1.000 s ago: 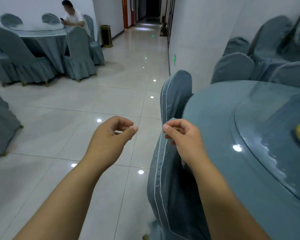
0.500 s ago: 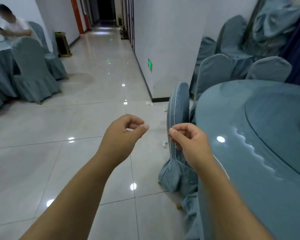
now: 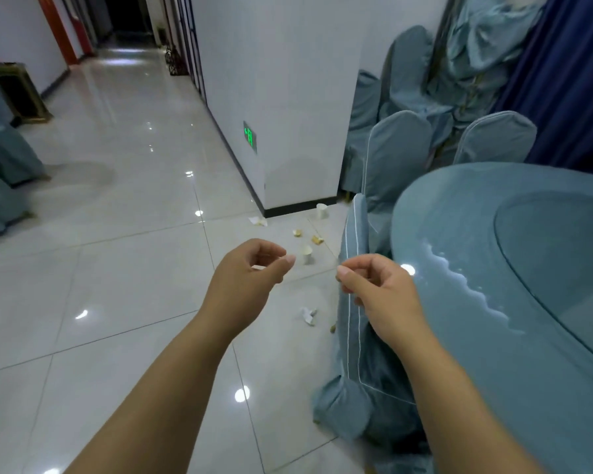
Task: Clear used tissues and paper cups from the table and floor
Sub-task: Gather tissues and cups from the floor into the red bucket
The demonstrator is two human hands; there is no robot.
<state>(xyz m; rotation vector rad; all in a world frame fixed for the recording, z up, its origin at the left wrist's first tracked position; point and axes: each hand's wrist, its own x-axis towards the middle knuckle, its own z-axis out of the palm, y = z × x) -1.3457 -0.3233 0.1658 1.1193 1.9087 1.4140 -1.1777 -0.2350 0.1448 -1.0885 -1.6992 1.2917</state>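
Both hands raised, loosely curled, holding nothing.

The left hand [image 3: 250, 271] and right hand [image 3: 374, 289] hover above the tiled floor [image 3: 117, 234]. Beyond them stand two paper cups [image 3: 307, 254] [image 3: 321, 211] amid crumpled tissues [image 3: 308, 315] [image 3: 258, 221]; a covered chair [image 3: 356, 302] beside the round table [image 3: 493, 268] crowds their right.

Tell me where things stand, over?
Left hand and right hand empty, fingers curled. Two cups and tissues on floor. Covered chair beside them.
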